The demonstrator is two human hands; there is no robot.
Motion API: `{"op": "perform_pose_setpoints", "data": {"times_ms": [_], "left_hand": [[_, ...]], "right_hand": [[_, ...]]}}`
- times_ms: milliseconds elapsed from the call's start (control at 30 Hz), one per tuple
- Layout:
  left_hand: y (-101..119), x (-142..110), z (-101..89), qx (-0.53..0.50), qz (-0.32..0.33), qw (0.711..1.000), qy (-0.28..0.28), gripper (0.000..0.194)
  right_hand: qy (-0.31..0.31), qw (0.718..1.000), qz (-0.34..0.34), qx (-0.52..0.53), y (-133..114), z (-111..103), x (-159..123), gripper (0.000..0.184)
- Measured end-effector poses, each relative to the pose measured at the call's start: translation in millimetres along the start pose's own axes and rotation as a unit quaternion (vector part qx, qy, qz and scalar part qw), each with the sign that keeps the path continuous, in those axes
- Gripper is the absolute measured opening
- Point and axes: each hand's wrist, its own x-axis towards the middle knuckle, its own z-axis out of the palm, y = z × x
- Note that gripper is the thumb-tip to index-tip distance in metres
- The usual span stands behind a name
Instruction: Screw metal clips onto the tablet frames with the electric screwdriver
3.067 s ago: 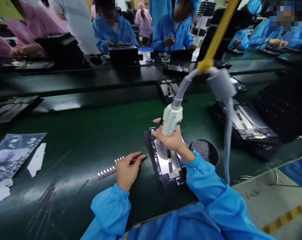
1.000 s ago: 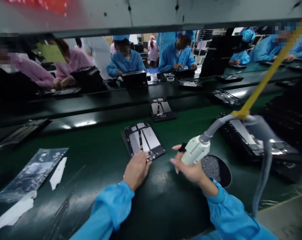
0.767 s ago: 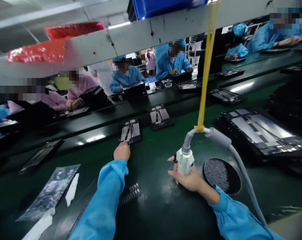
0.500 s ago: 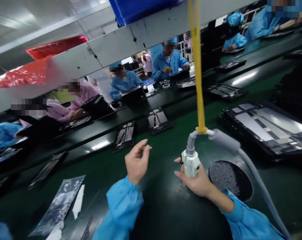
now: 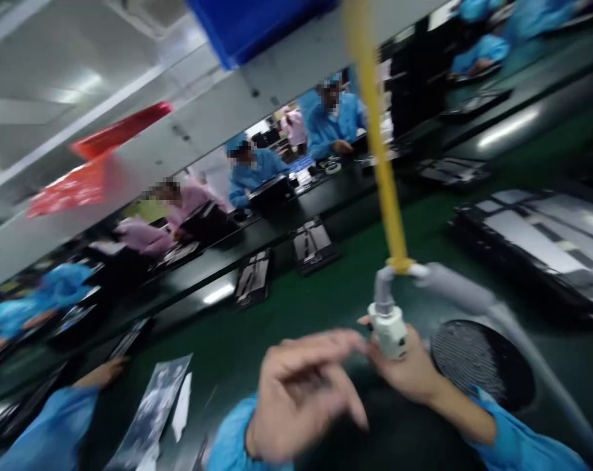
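My right hand point(image 5: 408, 373) is wrapped around the pale body of an electric screwdriver point(image 5: 389, 333), held upright; its lower end is hidden by the hand. A grey cable rises from its top, tied to a yellow band point(image 5: 384, 183). My left hand point(image 5: 301, 399), blurred by motion, is raised beside the right hand with fingers apart and nothing visible in it. To the right lies a round black dish of small screws point(image 5: 473, 360). Two opened tablets point(image 5: 254, 278) and a further opened tablet point(image 5: 313, 243) lie ahead on the green bench.
A stack of opened tablets point(image 5: 536, 242) stands at the right. A clear plastic bag point(image 5: 152, 412) and a white paper scrap point(image 5: 182, 405) lie left. A co-worker's hand point(image 5: 102, 374) reaches in at far left. A blue bin point(image 5: 261, 26) sits on the beam overhead.
My left hand let go of the tablet after pushing it forward-left, then came back towards the right hand. My right hand keeps the electric screwdriver, lifted off the tablet earlier. The view has tilted.
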Motion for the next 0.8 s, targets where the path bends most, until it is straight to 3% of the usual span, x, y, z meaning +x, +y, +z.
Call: {"op": "perform_pose_setpoints", "data": {"times_ms": [67, 100, 200, 267, 333, 467, 567, 633, 700, 800], "left_hand": [[-34.7, 36.6, 12.3, -0.049, -0.064, 0.996, 0.048, 0.037], [-55.7, 51.8, 21.5, -0.04, -0.066, 0.995, 0.063, 0.035], [-125.1, 87.5, 55.5, 0.032, -0.006, 0.999, -0.016, 0.033], [-164.0, 108.5, 76.9, 0.111, -0.004, 0.993, -0.027, 0.033], [-187.2, 127.5, 91.8, 0.136, 0.005, 0.99, -0.024, 0.032], [-193.4, 151.9, 95.7, 0.176, -0.008, 0.984, 0.006, 0.03], [-187.4, 161.7, 81.6, 0.229, -0.092, 0.969, -0.004, 0.006], [-183.9, 162.5, 69.9, 0.246, -0.158, 0.956, -0.023, 0.007], [-178.1, 152.8, 61.5, 0.233, -0.19, 0.953, -0.024, 0.009], [-155.8, 113.3, 60.9, 0.165, -0.126, 0.978, 0.011, 0.018]], "right_hand": [[-0.001, 0.999, -0.035, -0.008, -5.3, 4.3, 3.2, 0.011], [-0.004, 0.999, -0.043, -0.016, -7.2, 6.4, 4.5, 0.01], [-0.044, 0.997, -0.023, -0.059, -8.1, 11.8, 7.3, 0.013], [-0.087, 0.992, 0.008, -0.091, -3.8, 13.4, 9.8, 0.017], [-0.12, 0.987, 0.032, -0.099, 3.4, 13.4, 13.3, 0.027], [-0.147, 0.986, 0.03, -0.067, 17.5, 10.6, 21.1, 0.052], [-0.159, 0.984, 0.024, -0.07, 15.6, 5.2, 23.7, 0.046], [-0.171, 0.98, 0.033, -0.099, 6.2, -0.4, 22.9, 0.038], [-0.155, 0.979, 0.026, -0.131, -6.1, -6.4, 21.4, 0.031], [-0.088, 0.984, -0.005, -0.155, -20.7, -17.3, 21.5, 0.028]]}}
